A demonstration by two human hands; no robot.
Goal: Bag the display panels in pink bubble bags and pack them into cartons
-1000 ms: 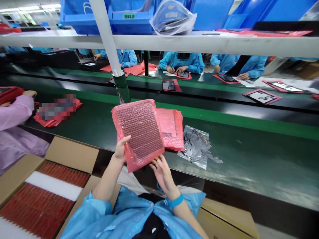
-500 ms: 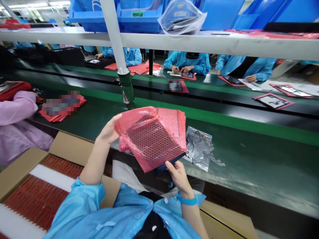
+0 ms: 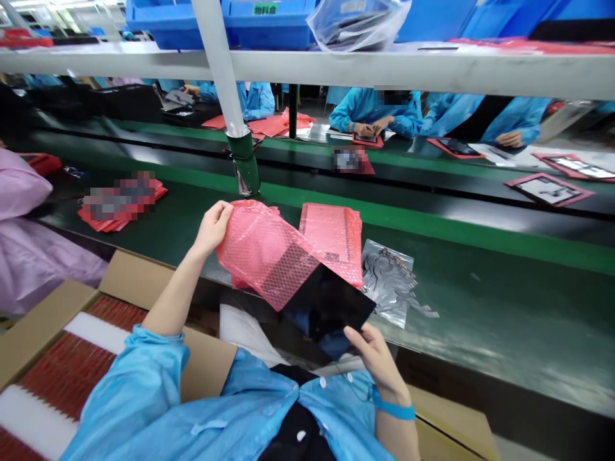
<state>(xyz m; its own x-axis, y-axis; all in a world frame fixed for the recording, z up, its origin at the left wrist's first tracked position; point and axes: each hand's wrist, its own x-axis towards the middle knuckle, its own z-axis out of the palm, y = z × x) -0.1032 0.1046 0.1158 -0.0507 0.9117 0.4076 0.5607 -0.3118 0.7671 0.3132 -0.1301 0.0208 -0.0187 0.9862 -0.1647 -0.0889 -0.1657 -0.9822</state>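
Note:
My left hand [image 3: 210, 228] grips the top edge of a pink bubble-wrap bag [image 3: 262, 253], which hangs open and slack. My right hand [image 3: 374, 360] holds a glossy black tablet-like panel [image 3: 327, 308] by its near corner. The panel's far end is still inside the bag's mouth, so part of it is hidden. Behind them, a second pink bubble-wrap bag [image 3: 334, 234] lies flat on the green conveyor belt [image 3: 480, 301]. A crumpled silver anti-static bag [image 3: 390, 280] lies to its right. A blue band circles my right wrist.
An open cardboard box [image 3: 134, 278] of red-packed rows and white foam sits at lower left. A co-worker's lilac sleeve [image 3: 24, 186] is at far left. A grey shelf [image 3: 384, 70] with blue bins crosses above, and a white post [image 3: 221, 70] stands behind my hands.
The black panel has slid out of the pink bag toward me and now shows clearly. My hands have moved apart, and the emptied bag has gone slack, uncovering the second pink bag.

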